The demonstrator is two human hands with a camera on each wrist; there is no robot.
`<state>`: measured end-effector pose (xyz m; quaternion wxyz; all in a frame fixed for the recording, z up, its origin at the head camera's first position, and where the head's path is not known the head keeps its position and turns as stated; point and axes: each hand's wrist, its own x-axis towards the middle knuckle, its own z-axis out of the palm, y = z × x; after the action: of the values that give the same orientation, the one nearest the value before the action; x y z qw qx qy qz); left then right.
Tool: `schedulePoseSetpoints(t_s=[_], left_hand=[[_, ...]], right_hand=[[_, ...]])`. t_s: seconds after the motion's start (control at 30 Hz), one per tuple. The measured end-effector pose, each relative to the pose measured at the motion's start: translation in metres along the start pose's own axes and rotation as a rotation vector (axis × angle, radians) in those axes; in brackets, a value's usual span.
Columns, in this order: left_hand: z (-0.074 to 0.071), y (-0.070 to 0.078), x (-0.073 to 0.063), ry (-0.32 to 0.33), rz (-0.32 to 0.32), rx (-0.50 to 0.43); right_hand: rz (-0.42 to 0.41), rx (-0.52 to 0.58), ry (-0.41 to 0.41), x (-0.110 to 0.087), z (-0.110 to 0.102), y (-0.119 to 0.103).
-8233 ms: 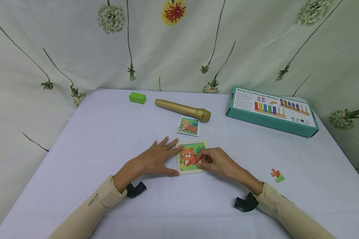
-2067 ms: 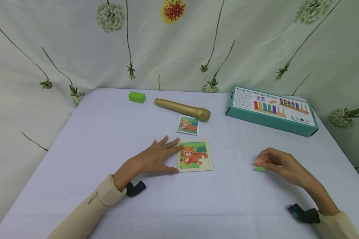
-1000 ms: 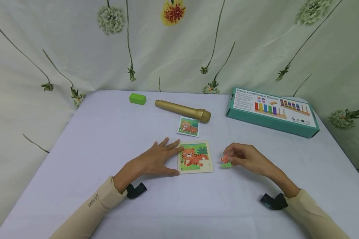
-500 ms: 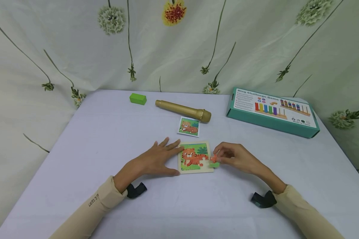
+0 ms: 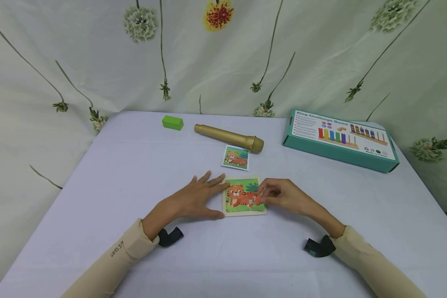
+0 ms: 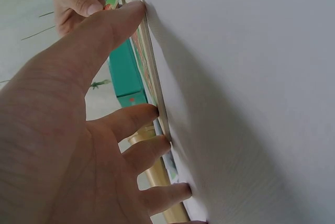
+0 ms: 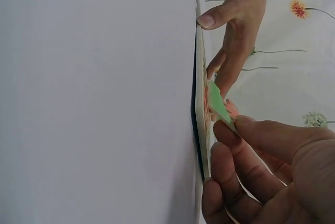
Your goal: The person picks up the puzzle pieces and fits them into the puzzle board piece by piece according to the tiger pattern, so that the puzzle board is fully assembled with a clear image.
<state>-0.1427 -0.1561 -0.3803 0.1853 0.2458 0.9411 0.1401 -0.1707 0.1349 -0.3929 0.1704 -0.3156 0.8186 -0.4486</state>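
Observation:
A square jigsaw puzzle board (image 5: 242, 214) with a tiger picture lies on the white table. My left hand (image 5: 193, 198) is spread flat at its left side, with thumb and fingertips touching the edge. Over the lower right corner, my right hand (image 5: 287, 196) pinches a green and orange puzzle piece (image 7: 218, 100) between thumb and index finger. In the right wrist view the piece is tilted, its green end right at the board's surface. A small tiger picture card (image 5: 235, 158) lies just beyond the board.
Behind the card lies a gold microphone (image 5: 223, 135). A green block (image 5: 172, 122) sits at the back left, and a teal game box (image 5: 339, 140) at the back right. A flowered cloth (image 5: 320, 54) hangs behind the table.
My right hand first worked at the board, then picked the loose piece up from the right of the table and carried it left over the board's corner. My left hand stayed put.

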Motion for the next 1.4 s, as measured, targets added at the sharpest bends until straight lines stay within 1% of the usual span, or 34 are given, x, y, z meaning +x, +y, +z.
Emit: schedulePoseSetpoints(t_s=[0.43,0.7,1.0,1.4], left_hand=[[0.000,0.000,0.000,-0.004,0.008,-0.001],[-0.001,0.001,0.000,0.002,0.022,-0.002],[-0.001,0.000,0.001,-0.009,0.004,-0.005],[-0.001,0.000,0.001,-0.006,0.010,0.003]], right_hand=[[-0.004,-0.006,-0.011,0.005,0.005,0.001],[0.012,-0.052,-0.009,0.008,0.006,0.001],[0.012,-0.084,-0.004,0.009,0.007,0.001],[-0.013,-0.114,0.013,0.011,0.010,0.002]])
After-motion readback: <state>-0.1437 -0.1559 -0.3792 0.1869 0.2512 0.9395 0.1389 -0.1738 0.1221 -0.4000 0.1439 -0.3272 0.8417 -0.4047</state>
